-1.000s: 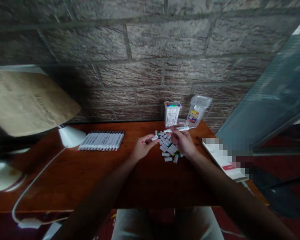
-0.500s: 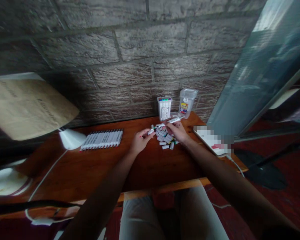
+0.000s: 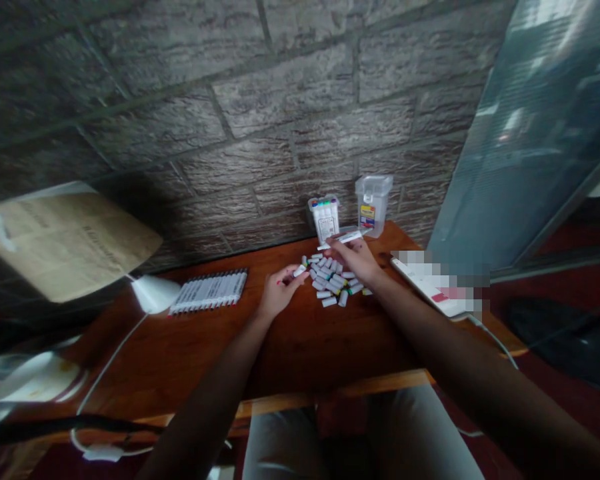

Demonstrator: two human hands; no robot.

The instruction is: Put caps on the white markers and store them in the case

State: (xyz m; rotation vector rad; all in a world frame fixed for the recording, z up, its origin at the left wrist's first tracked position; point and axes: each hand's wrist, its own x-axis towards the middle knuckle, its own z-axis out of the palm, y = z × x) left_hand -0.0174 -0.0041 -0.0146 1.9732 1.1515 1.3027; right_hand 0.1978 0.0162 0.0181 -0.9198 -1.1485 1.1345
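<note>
Between the thumb and fingers of my left hand (image 3: 279, 291) is a short white marker cap (image 3: 299, 270). My right hand (image 3: 356, 258) is closed on a white marker (image 3: 351, 237), held slantwise above the table. A second white stick-like piece pokes out to the left of those fingers; I cannot make out whether it is part of the same marker. Below and between both hands lies a loose pile of white marker caps (image 3: 325, 274), some with coloured ends. To the left, a row of white markers (image 3: 209, 291) lies side by side.
At the back stand a clear case of markers (image 3: 327, 221) and a clear plastic container (image 3: 373, 208). A lamp with a brown paper shade (image 3: 75, 237) is on the left, near a white plate (image 3: 40, 377). On the right lies a white flat object (image 3: 437, 288) with a cable.
The view has tilted and shifted slightly. My right hand has lifted a little from the pile with the marker. My left hand still pinches the cap.
</note>
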